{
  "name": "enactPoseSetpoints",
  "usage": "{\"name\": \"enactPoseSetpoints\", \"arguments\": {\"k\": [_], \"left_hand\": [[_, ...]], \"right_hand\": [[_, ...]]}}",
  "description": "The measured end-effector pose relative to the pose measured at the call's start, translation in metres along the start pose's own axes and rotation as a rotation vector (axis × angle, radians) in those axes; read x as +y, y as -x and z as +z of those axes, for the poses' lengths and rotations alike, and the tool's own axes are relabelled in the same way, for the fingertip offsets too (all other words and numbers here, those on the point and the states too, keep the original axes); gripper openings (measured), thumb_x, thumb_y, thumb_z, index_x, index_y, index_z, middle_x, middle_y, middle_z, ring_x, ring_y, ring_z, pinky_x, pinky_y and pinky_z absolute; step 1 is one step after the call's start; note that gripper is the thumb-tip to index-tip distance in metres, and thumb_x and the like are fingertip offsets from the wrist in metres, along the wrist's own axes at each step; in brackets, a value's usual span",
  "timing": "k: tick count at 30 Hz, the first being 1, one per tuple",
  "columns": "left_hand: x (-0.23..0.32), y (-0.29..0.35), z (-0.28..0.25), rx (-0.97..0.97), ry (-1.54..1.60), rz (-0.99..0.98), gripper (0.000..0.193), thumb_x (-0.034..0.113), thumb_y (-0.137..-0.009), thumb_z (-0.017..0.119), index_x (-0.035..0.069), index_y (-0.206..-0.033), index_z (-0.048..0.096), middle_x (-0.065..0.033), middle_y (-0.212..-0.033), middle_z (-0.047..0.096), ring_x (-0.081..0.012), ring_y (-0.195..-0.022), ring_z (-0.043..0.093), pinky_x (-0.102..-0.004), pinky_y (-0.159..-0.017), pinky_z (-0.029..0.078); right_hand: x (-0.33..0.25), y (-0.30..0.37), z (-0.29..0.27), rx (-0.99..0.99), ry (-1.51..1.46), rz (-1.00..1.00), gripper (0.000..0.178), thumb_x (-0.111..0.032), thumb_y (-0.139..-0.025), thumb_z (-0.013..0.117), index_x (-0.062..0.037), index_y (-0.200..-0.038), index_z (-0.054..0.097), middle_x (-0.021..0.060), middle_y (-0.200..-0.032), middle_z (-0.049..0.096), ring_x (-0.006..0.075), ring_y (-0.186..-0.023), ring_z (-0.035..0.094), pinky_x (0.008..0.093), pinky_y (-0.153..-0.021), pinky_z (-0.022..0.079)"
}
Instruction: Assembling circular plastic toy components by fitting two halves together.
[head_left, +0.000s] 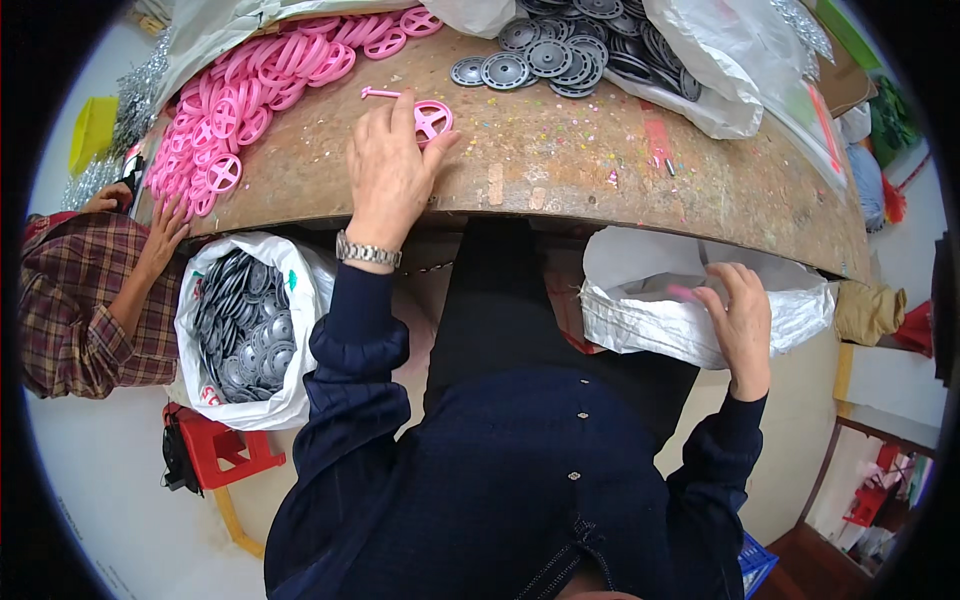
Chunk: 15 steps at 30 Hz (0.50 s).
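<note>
My left hand (385, 175) rests over the table with a pink spoked wheel (433, 121) between its thumb and forefinger, apparently gripped at the rim. Beside those fingertips lies a thin pink rod with a widened end (380, 93). At lower right, my right hand (742, 325) hangs over the mouth of a white sack (650, 325), thumb and fingers apart. Just left of that thumb is a small blurred pink piece (682, 292), seemingly loose; its kind is unclear. A heap of pink spoked wheels (265, 85) covers the table's left side.
Dark grey discs (548, 58) spill from a white bag (715, 85) at the back of the worn table (560, 160). More grey discs fill a white sack (305, 385) below the left edge. Another person's hand (165, 235) is at far left, near a red stool (225, 455).
</note>
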<state>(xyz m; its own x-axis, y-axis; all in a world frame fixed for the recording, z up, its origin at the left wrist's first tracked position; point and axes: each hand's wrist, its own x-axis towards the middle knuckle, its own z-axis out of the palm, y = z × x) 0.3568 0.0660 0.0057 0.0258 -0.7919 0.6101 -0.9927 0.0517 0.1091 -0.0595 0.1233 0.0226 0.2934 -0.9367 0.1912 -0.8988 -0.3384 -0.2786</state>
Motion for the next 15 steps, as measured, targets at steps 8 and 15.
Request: {"name": "enactPoseSetpoints", "arguments": {"k": [8, 15], "left_hand": [[-0.002, 0.000, 0.022, -0.021, 0.158, -0.032, 0.063, 0.035, -0.080, 0.077, 0.000, -0.127, 0.054, -0.0190, -0.108, 0.060, -0.0363, -0.102, 0.055, -0.0456, -0.090, 0.044], [0.025, 0.008, 0.012, 0.061, 0.501, 0.023, 0.069, 0.028, -0.078, 0.079, -0.001, -0.132, 0.048, -0.0204, -0.112, 0.061, -0.0371, -0.102, 0.058, -0.0456, -0.090, 0.046]], "right_hand": [[-0.072, -0.066, -0.006, 0.054, -0.434, -0.189, 0.015, -0.009, -0.087, 0.067, 0.0010, -0.099, 0.068, 0.0126, -0.091, 0.067, 0.0256, -0.082, 0.065, 0.0329, -0.074, 0.050], [-0.099, -0.171, 0.041, 0.290, -0.217, -0.512, 0.028, -0.005, -0.084, 0.065, -0.0041, -0.112, 0.066, 0.0127, -0.106, 0.067, 0.0305, -0.097, 0.063, 0.0382, -0.081, 0.051]]}}
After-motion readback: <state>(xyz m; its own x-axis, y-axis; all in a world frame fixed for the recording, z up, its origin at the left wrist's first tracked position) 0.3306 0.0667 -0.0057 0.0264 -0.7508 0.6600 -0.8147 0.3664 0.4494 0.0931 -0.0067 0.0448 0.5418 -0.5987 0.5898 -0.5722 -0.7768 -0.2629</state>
